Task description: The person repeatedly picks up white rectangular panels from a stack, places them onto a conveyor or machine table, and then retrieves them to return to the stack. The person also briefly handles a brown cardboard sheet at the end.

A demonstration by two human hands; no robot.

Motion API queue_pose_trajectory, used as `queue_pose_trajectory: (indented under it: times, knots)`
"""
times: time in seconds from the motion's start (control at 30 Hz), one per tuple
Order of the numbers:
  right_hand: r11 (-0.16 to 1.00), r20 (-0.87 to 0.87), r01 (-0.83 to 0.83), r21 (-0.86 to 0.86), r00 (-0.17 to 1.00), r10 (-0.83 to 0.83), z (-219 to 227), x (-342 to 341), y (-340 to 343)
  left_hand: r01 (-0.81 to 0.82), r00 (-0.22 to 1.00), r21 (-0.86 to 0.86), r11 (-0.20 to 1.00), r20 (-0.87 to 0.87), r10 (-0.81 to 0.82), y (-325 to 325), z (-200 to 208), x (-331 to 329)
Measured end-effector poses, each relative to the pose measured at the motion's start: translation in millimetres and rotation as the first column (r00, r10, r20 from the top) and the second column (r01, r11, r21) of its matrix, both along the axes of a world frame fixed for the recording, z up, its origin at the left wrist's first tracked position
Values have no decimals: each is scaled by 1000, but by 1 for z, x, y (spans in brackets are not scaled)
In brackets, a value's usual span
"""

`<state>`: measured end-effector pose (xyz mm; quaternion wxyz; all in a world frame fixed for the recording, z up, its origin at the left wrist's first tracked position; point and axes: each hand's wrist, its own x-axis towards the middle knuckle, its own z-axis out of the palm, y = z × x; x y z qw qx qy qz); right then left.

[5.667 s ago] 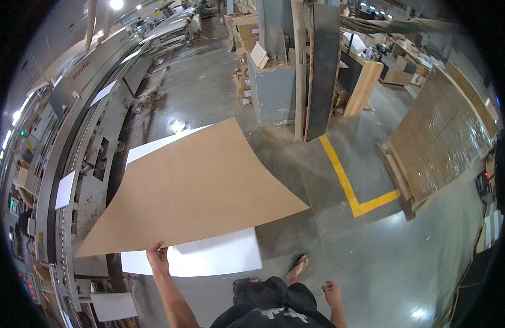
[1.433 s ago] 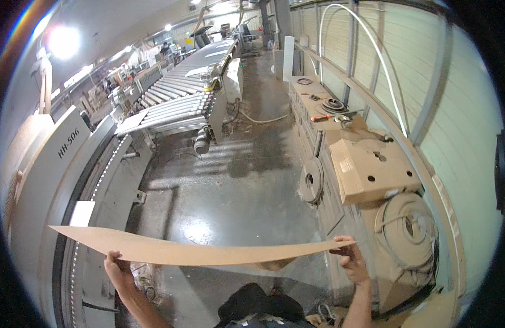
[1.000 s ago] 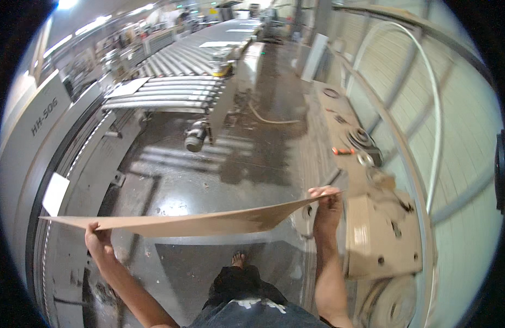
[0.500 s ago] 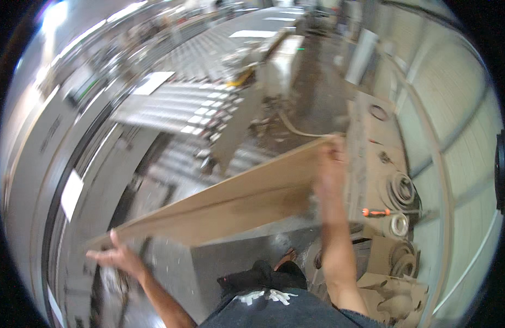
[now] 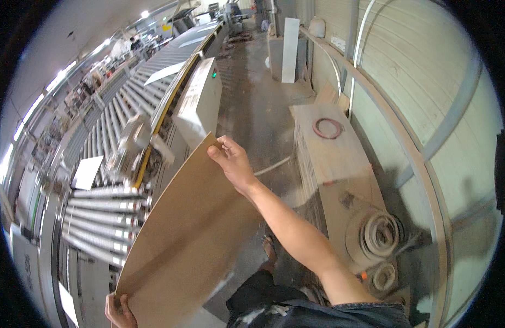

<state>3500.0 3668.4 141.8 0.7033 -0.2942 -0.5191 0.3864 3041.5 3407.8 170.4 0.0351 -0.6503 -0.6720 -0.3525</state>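
Note:
A thin, long brown board (image 5: 187, 224) hangs tilted in front of me, held between both my hands. My right hand (image 5: 233, 164) pinches its far upper corner, thumb on the near face and fingers behind. At the lower left, my left hand (image 5: 120, 311) is closed over the board's other end, with the fingers curled onto the near face. The board's lower part runs out of view at the bottom edge.
On the left runs a roller conveyor (image 5: 102, 221), with a white cabinet (image 5: 200, 98) beside it. At right, a low stack of boards (image 5: 340, 147) bears a dark red ring (image 5: 328, 128) and coiled strips (image 5: 379, 234). A white panel (image 5: 289, 52) stands farther off.
My view has turned right, toward the aisle. The board has swung from lying across me to pointing forward. My left hand's spread fingers have closed onto the board; my right hand still grips its corner.

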Motion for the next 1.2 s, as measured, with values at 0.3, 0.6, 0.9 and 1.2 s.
queue_pose_trajectory:
  times: [0.3, 0.6, 0.9, 1.2]
  knots:
    - [815, 171, 157, -559, 983, -72, -92, 306, 128, -27, 994, 129, 991, -106, 40, 333, 39, 214]
    - [444, 170, 480, -757, 800, -575, -168, 524, 201, -142, 908, 287, 947, -344, 240, 650, 84, 385]
    - [776, 729, 569, -272, 648, -220, -138, 623, 650, -192, 925, 306, 933, -261, 276, 962, 114, 577]
    - [584, 700, 581, -567, 713, -31, -328, 871, 955, -254, 921, 155, 955, -262, 287, 1332, 80, 746]
